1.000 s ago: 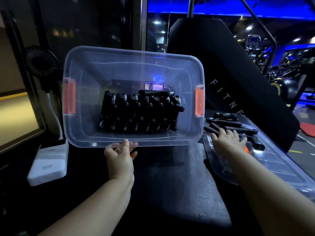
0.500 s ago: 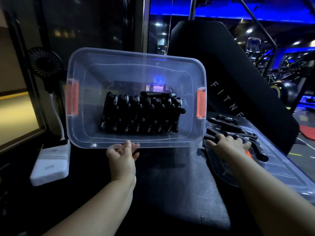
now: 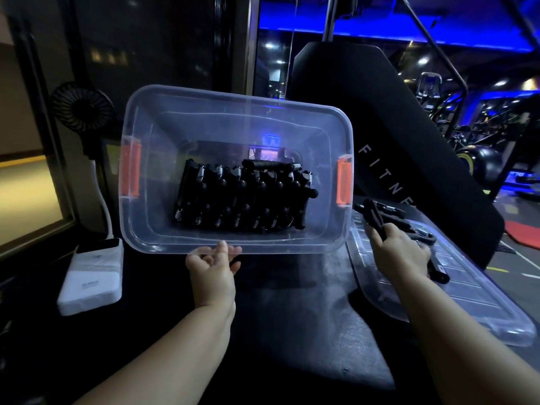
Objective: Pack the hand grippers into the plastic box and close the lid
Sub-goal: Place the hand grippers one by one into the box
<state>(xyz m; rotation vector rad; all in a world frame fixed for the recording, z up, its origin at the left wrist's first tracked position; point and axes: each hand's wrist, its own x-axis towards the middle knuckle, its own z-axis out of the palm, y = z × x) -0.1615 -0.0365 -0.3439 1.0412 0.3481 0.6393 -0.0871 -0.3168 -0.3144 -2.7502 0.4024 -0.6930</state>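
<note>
**Several grippers wait on the lid while the box sits tipped**

The left hand (image 3: 211, 268) pinches the near rim of the clear plastic box (image 3: 140, 241) and holds it tipped, so its opening faces the person. Beyond that hand, the packed hand grippers (image 3: 242, 200) sit in tight rows against the box floor. The right hand (image 3: 401, 252) is closed round one black hand gripper (image 3: 374, 219), whose handle sticks out past the fingers. Loose grippers (image 3: 423, 236) lie just beyond its knuckles on the lid (image 3: 467, 311). The box seems to depend on a light pinch. A gripper dropped in hard could jolt the rim free or topple the rows. The lid cannot go on until everything on it is cleared.
</note>
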